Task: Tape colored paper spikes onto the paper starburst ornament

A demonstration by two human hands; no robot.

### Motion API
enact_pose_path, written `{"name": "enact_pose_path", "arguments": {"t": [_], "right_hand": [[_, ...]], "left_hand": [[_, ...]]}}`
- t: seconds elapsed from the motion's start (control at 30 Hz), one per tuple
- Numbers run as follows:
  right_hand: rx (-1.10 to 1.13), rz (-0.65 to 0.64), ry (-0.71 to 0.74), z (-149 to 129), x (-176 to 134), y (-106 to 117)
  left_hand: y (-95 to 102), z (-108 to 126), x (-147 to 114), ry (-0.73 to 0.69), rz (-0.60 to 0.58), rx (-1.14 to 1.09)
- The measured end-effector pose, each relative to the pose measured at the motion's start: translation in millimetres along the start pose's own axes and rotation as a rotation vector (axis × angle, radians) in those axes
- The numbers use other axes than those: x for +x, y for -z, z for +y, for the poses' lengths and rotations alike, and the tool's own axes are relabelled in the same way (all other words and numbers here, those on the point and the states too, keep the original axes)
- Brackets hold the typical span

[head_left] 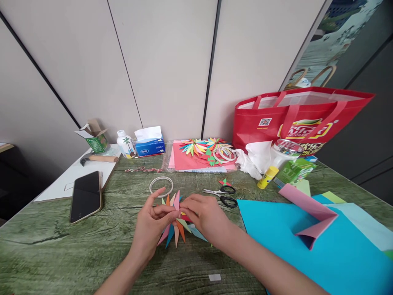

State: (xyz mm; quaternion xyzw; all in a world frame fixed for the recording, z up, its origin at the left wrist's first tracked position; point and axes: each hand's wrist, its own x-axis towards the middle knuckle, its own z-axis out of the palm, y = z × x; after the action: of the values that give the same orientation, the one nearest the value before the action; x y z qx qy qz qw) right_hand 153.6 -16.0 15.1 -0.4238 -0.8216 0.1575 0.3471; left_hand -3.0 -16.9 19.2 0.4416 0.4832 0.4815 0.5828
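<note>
A many-pointed paper star (pixel 176 234) in pink, orange, blue, green and peach is between my hands, low over the green wood-grain table. My left hand (pixel 155 219) pinches it near its middle from the left, with the index finger raised. From the right, my right hand (pixel 205 213) closes its fingertips on the star's upper middle, hiding part of it. A white tape roll (pixel 161 187) lies just beyond my left hand. Black-handled scissors (pixel 225 192) rest beyond my right hand, beside a small red and green paper scrap (pixel 225 182).
At right lie blue paper (pixel 276 233), folded pink paper (pixel 310 209) and a yellow glue stick (pixel 268 177). A red bag (pixel 264 119) stands behind. More paper stars (pixel 195 146) sit on pink paper at the back. A phone (pixel 86 196), hammer (pixel 100 158) and tissue box (pixel 150 147) are left.
</note>
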Motion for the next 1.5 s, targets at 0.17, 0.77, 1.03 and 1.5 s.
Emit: {"name": "enact_pose_path", "arguments": {"t": [0.17, 0.77, 1.03, 1.5], "right_hand": [[-0.204, -0.089, 0.043, 3.8, -3.6, -1.3], [-0.079, -0.157, -0.036, -1.1, 2.0, 7.0], [-0.037, -0.204, -0.069, -5.1, 4.5, 13.4], [-0.051, -0.214, 0.02, 3.6, 2.6, 10.7]], "left_hand": [[-3.3, 4.0, -0.9, 0.048, -0.017, -0.007], [-4.8, 2.3, 0.4, 0.02, -0.033, -0.018], [-3.2, 1.2, 1.5, 0.048, -0.039, -0.009], [-0.9, -1.3, 3.4, 0.084, -0.037, -0.009]]}}
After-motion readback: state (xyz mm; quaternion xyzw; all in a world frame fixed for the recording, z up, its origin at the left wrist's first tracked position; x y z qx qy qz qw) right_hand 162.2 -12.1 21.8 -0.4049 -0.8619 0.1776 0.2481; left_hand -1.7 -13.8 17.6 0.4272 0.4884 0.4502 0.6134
